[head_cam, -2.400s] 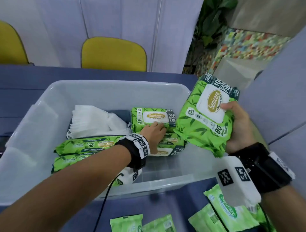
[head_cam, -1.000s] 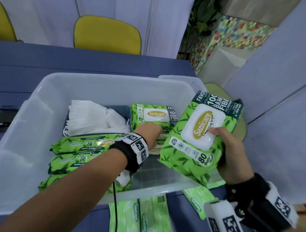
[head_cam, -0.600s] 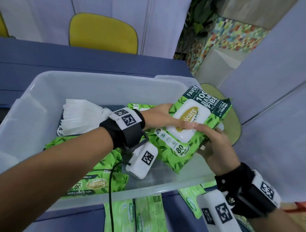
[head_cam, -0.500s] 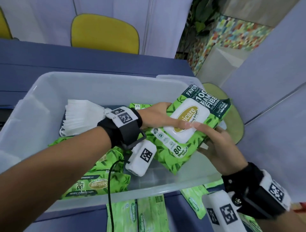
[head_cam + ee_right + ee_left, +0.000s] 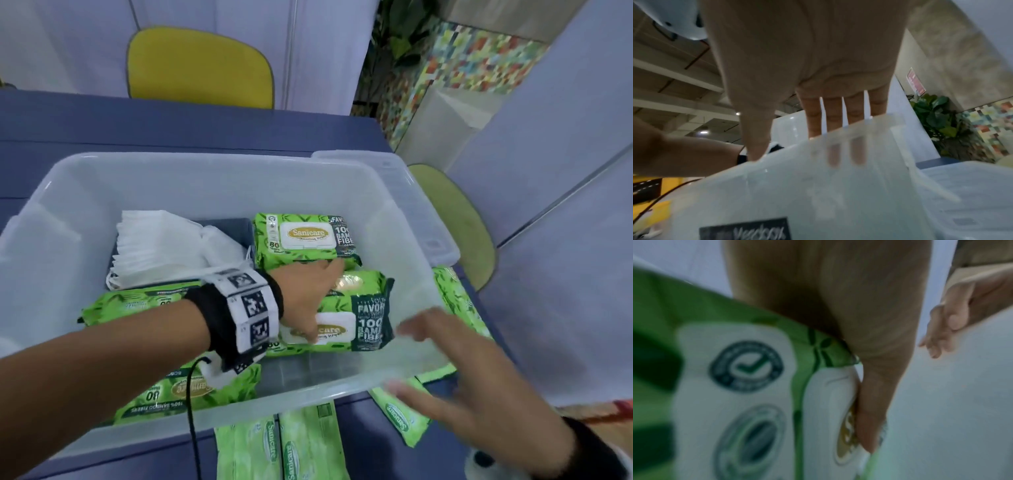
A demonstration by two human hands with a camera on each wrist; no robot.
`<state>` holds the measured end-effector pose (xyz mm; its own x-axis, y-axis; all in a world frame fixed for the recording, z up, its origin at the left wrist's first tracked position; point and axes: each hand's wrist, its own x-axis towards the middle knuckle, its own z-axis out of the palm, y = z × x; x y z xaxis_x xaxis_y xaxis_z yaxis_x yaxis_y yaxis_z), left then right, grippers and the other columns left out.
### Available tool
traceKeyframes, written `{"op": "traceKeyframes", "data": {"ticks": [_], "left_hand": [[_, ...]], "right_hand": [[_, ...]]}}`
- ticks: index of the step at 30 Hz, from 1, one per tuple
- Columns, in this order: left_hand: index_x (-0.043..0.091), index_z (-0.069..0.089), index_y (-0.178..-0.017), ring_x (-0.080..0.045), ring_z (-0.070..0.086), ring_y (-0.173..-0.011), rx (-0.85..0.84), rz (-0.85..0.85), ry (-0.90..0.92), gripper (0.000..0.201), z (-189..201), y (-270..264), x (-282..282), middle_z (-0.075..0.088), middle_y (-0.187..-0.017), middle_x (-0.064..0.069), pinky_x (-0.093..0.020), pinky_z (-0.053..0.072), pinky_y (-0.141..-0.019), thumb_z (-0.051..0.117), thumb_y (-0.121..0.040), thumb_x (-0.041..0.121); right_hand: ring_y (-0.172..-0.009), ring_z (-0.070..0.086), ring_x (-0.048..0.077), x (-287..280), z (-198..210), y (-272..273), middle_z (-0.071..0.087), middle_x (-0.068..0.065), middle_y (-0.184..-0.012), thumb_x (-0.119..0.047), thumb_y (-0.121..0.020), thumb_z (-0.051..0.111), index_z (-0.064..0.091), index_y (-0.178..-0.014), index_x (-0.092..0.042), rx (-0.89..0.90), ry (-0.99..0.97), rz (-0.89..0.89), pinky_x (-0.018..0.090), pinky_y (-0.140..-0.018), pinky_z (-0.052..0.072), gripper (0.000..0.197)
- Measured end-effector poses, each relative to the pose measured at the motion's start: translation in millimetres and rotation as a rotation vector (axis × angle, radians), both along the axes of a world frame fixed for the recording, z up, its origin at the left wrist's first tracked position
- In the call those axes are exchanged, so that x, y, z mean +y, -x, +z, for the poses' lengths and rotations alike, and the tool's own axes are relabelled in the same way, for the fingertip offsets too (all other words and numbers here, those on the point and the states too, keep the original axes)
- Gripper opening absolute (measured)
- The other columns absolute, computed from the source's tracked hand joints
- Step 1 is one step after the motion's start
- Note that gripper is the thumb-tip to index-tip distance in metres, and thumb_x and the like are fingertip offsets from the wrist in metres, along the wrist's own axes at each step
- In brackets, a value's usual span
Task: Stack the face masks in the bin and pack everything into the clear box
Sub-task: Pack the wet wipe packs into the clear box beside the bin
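Head view: left hand [image 5: 310,291] grips green wipes pack [image 5: 352,318], thumb on its white flap, inside clear plastic box [image 5: 212,178]. Right hand [image 5: 479,387] empty, fingers [image 5: 416,329] spread wide at box's near-right rim. Slim green sachets [image 5: 277,445] on blue table [image 5: 171,126] lie below right fingers, long axes toward the person; right hand nearer.

A black strap [image 5: 219,318] is worn around the left wrist, overlaid by a white band [image 5: 248,306] printed with square black-and-white markers. A white camera block [image 5: 214,371] is mounted beneath it, from which a thin black cable [image 5: 193,421] is led toward 6 o'clock. Both forearms are bare.
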<state>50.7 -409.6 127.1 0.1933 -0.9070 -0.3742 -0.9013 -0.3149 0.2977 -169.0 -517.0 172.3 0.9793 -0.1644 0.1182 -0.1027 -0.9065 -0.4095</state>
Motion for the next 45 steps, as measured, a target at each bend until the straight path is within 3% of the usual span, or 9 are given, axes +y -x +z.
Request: {"op": "traceKeyframes", "data": {"ticks": [4, 8, 13, 16, 23, 31, 34, 37, 45], "left_hand": [[0.012, 0.015, -0.141, -0.03, 0.049, -0.105, -0.209, 0.004, -0.035, 0.097, -28, 16, -9, 0.038, -0.128, -0.013, -0.04, 0.047, -0.075, 0.079, -0.07, 0.028], [0.012, 0.018, -0.136, -0.029, 0.036, -0.115, -0.452, 0.003, -0.009, 0.087, -52, 23, -11, 0.032, -0.133, -0.014, -0.043, 0.039, -0.088, 0.07, -0.072, 0.038], [0.031, -0.02, -0.146, -0.039, -0.013, -0.143, -0.447, 0.022, -0.037, 0.116, -74, 20, -14, -0.025, -0.155, -0.01, -0.067, 0.002, -0.108, 0.067, -0.073, 0.053], [0.036, -0.035, -0.139, -0.039, -0.024, -0.141, -0.395, 0.09, -0.026, 0.127, -82, 20, -15, -0.036, -0.151, -0.008, -0.07, 0.002, -0.107, 0.071, -0.071, 0.05], [0.033, -0.04, -0.136, -0.041, -0.03, -0.137, -0.36, 0.009, -0.155, 0.14, -78, 13, -19, -0.045, -0.144, -0.01, -0.07, 0.007, -0.107, 0.074, -0.062, 0.064], [0.026, 0.0, -0.152, -0.033, 0.0, -0.146, -0.141, -0.006, -0.26, 0.105, -12, 5, -37, -0.006, -0.159, -0.011, -0.054, 0.02, -0.115, 0.071, -0.078, 0.047], [0.019, 0.014, -0.151, -0.021, 0.024, -0.142, -0.087, -0.031, -0.048, 0.085, 30, 15, -44, 0.021, -0.157, -0.006, -0.03, 0.022, -0.114, 0.063, -0.086, 0.045], [0.022, 0.022, -0.149, -0.017, 0.032, -0.137, -0.106, -0.076, 0.179, 0.074, 76, 41, -44, 0.033, -0.151, 0.001, -0.026, 0.025, -0.109, 0.06, -0.088, 0.043], [0.033, 0.041, -0.138, -0.003, 0.04, -0.121, 0.199, -0.361, 0.56, 0.058, 100, 169, -37, 0.051, -0.131, 0.014, -0.015, 0.025, -0.101, 0.043, -0.083, 0.052]], "right_hand": [[-0.077, 0.048, 0.004, 2, -19, 5, 0.057, -0.015, -0.087, -0.06, -0.089, 0.044, 0.062, -0.1, -0.031, 0.015, 0.237, 0.136, 0.019, -0.074, 0.035, 0.035], [-0.072, 0.051, 0.013, 1, -30, 7, 0.055, -0.01, -0.083, -0.035, -0.086, 0.051, 0.063, -0.098, -0.026, -0.078, 0.252, 0.11, 0.022, -0.072, 0.035, 0.019], [-0.072, 0.048, 0.015, 2, -34, 7, 0.056, -0.006, -0.08, -0.025, -0.084, 0.052, 0.066, -0.095, -0.022, -0.135, 0.231, 0.088, 0.024, -0.07, 0.035, 0.019], [-0.071, 0.051, 0.018, 3, -37, 7, 0.056, -0.005, -0.081, -0.024, -0.083, 0.052, 0.067, -0.094, -0.021, -0.142, 0.236, 0.077, 0.026, -0.072, 0.037, 0.018], [-0.098, 0.056, 0.009, 3, -38, 19, 0.06, -0.009, -0.103, -0.031, -0.092, 0.055, 0.06, -0.118, -0.025, -0.133, 0.102, 0.046, 0.027, -0.108, 0.034, 0.027], [-0.122, 0.046, 0.008, -43, -66, 80, 0.048, -0.007, -0.127, -0.018, -0.078, 0.058, 0.048, -0.13, -0.028, -0.227, -0.104, -0.376, 0.017, -0.102, 0.034, 0.055], [-0.121, 0.047, 0.024, -86, -101, 121, 0.046, 0.003, -0.126, -0.009, -0.066, 0.062, 0.042, -0.136, -0.024, 0.008, -0.103, -0.634, 0.022, -0.099, 0.033, 0.075], [-0.128, 0.041, 0.031, -124, -126, 157, 0.037, 0.013, -0.141, -0.021, -0.067, 0.077, 0.025, -0.148, -0.022, 0.422, -0.02, -0.816, 0.032, -0.102, 0.036, 0.096], [-0.146, 0.009, 0.03, -171, -155, 175, 0.007, 0.005, -0.158, -0.038, -0.058, 0.088, -0.01, -0.149, -0.04, 0.864, 0.148, -0.75, 0.063, -0.111, 0.021, 0.133]]}}
